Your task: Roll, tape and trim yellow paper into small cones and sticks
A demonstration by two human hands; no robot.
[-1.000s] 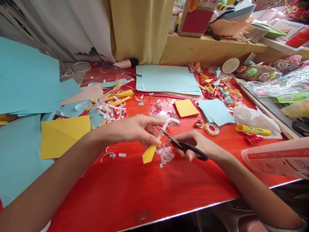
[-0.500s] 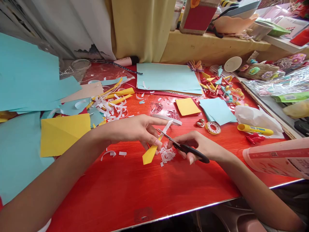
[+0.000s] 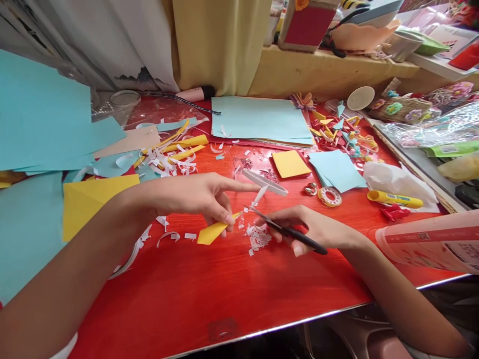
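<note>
A glossy red desk (image 3: 232, 299) carries light blue sheets (image 3: 258, 119) at its far edge, yellow paper (image 3: 86, 202) and more blue sheets near the left edge, a yellow glue stick (image 3: 394, 200) and tape roll (image 3: 329, 197) toward the right edge, and white snippets (image 3: 257, 237) mid-desk.

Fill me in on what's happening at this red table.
A person is cutting paper. The left hand pinches a folded yellow piece with a white strip at its tip. The right hand holds black scissors, blade tips at that yellow piece. A small heap of white snippets lies on the table just below the blades. Blue sheets, a yellow square, a tape roll and a yellow glue stick lie farther back and to the right.
</note>
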